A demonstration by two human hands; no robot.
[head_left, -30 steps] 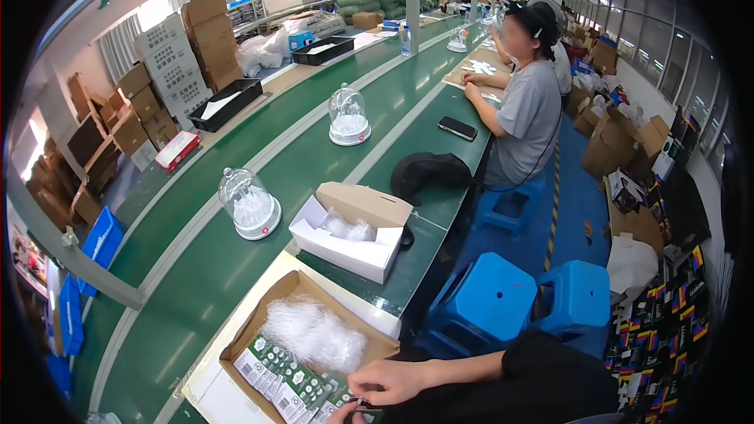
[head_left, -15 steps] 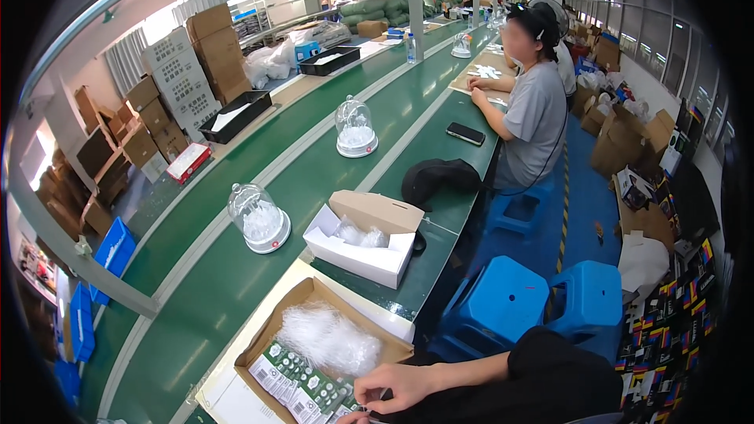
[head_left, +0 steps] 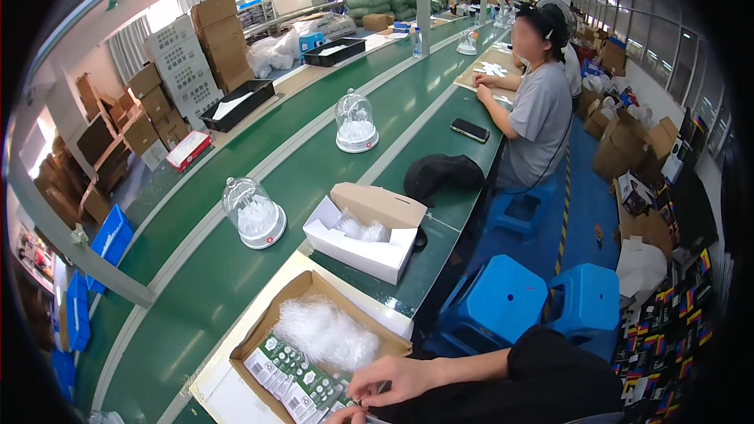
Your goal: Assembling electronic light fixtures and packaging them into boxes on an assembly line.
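Observation:
At the bottom centre, my right hand [head_left: 386, 381] bends over the near edge of a shallow cardboard tray [head_left: 349, 290], its fingers pinched together around something small and partly hidden. My left hand [head_left: 347, 417] shows only as fingertips at the lower edge, closed and meeting the right fingertips; whatever lies between them is too small to name. Inside the tray, a bundle of thin clear plastic strands [head_left: 326, 334] lies beside rows of green and white printed cards [head_left: 294, 377].
Past the tray, an open white box [head_left: 357, 255] holds clear-wrapped items. Clear domes on white bases [head_left: 261, 228] [head_left: 357, 140] stand on the green belt. A black cap [head_left: 444, 177] and phone [head_left: 470, 130] lie near a seated co-worker [head_left: 542, 102]. Blue stools [head_left: 503, 294] are at right.
The whole view has shifted slightly. Both hands stay together at the tray's edge, with the right fingers a little more curled. The nearer dome sits slightly closer along the belt.

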